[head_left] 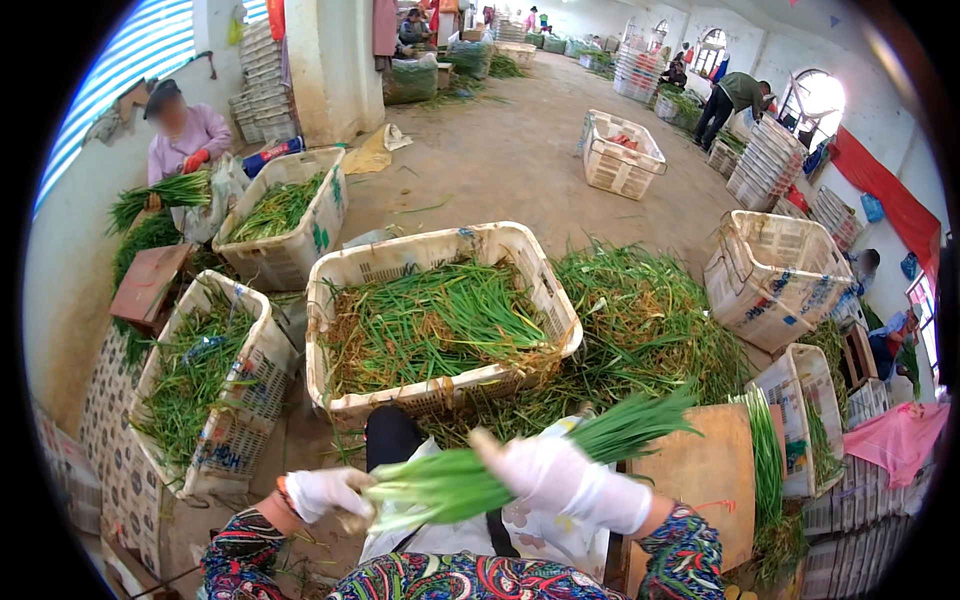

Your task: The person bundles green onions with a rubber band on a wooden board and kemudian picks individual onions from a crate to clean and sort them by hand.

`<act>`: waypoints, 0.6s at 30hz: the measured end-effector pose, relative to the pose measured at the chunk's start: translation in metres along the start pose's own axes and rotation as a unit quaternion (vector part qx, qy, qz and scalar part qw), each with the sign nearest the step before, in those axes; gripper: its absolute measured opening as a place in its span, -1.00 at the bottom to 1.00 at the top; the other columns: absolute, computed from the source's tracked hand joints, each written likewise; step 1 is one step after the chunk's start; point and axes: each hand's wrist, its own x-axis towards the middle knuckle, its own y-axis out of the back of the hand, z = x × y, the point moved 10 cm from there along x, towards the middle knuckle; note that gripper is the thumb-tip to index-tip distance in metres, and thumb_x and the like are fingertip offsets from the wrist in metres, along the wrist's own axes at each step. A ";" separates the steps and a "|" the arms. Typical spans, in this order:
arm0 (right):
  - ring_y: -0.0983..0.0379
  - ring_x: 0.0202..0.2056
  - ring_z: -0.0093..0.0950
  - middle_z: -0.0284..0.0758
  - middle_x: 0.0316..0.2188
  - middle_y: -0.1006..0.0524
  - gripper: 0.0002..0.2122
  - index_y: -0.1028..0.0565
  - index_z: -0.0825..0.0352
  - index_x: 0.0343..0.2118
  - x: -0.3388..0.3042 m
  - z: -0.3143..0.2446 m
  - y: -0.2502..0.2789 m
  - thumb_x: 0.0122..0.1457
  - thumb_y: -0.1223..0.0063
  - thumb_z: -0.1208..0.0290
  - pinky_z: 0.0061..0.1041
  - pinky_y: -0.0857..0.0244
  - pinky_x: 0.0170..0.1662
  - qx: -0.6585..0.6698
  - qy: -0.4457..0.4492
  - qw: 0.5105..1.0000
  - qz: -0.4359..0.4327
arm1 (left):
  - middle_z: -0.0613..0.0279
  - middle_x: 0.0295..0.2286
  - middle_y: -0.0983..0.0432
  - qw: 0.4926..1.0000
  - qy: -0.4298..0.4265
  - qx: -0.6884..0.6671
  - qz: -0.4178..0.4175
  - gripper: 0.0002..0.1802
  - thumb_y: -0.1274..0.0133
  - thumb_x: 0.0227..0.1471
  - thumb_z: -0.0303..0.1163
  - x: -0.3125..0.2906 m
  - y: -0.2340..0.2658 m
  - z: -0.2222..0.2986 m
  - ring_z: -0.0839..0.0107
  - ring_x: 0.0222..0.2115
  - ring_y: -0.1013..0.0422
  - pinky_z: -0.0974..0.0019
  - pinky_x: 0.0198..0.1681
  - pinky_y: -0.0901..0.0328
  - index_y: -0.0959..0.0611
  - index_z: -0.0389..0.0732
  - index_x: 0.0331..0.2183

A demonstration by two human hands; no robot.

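Observation:
A bunch of green onions point(520, 455) lies across my lap, white ends to the left, green tips pointing up and right. My left hand point(325, 492), in a white glove, grips the bunch near its pale root end. My right hand point(560, 478), also gloved in white, rests over the middle of the bunch with fingers wrapped on the stalks. Just beyond my knees stands a white plastic crate point(520, 245) holding loose green trimmings.
A second crate of greens point(255, 385) sits at my left, a third point(325, 215) farther back beside a seated person point(185, 135) holding a bunch. A heap of greens point(650, 320) lies on the floor at right, near empty crates point(775, 275) and a brown board point(710, 470).

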 end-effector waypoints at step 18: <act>-0.30 -0.57 -0.63 -0.37 -0.61 -0.37 -0.60 -0.26 0.50 -0.07 -0.037 0.054 -0.067 0.02 0.06 0.43 -0.70 -0.23 -0.49 0.870 -0.218 0.437 -0.072 | 0.12 0.05 -0.01 0.647 -0.470 0.453 0.395 0.13 -0.30 -0.48 -0.15 0.017 -0.071 0.246 0.31 0.05 -0.01 0.29 0.05 0.01 -0.03 -0.18 0.10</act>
